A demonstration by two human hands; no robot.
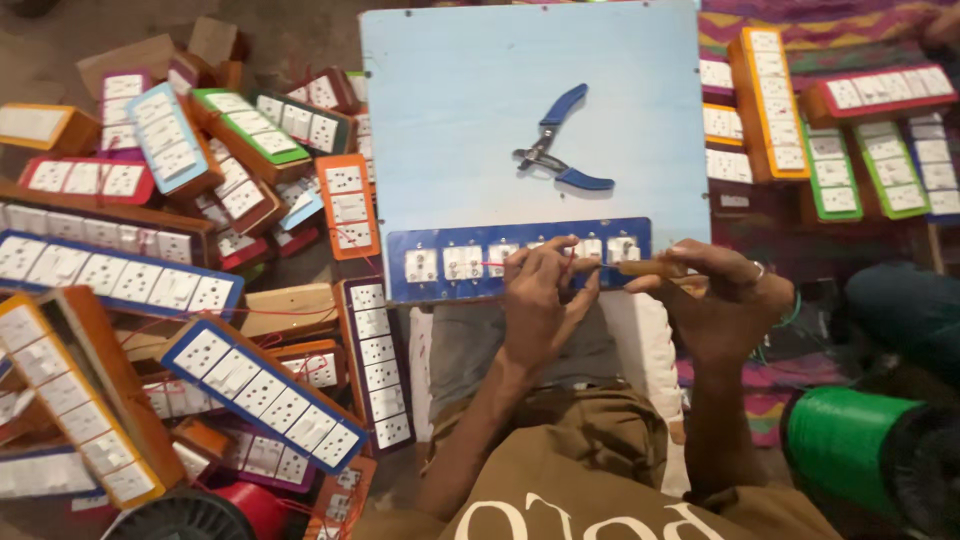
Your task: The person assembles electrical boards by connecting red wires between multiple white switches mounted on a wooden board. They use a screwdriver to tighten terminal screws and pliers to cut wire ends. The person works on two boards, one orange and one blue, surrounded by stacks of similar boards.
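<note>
Brown cloth of the person's shirt [600, 490] fills the bottom edge, closest of all, with both forearms reaching up from it. At far left, a heap of switch boards [150, 300] in orange, blue, red and green frames lies piled, and one long blue-framed board [262, 392] slants just beside the left forearm. Further right, the left hand [540, 300] curls its fingers over the near edge of a blue switch panel [440, 262], fingertips pinching at a thin red wire [492, 265] on its face. That panel lies across the near end of a pale blue board [450, 100], directly in front of the person. Blue-handled pliers [560, 145] rest alone on the board, well above the hands, jaws apart. The right hand [725, 300] is closed around a wooden-handled tool [640, 267], which points left toward the left fingertips; whether its tip touches the panel cannot be told. A green wire spool [850, 445] sits at lower right, near the right forearm. More switch boards [830, 130] in orange, red and green frames lie in rows at upper right.
</note>
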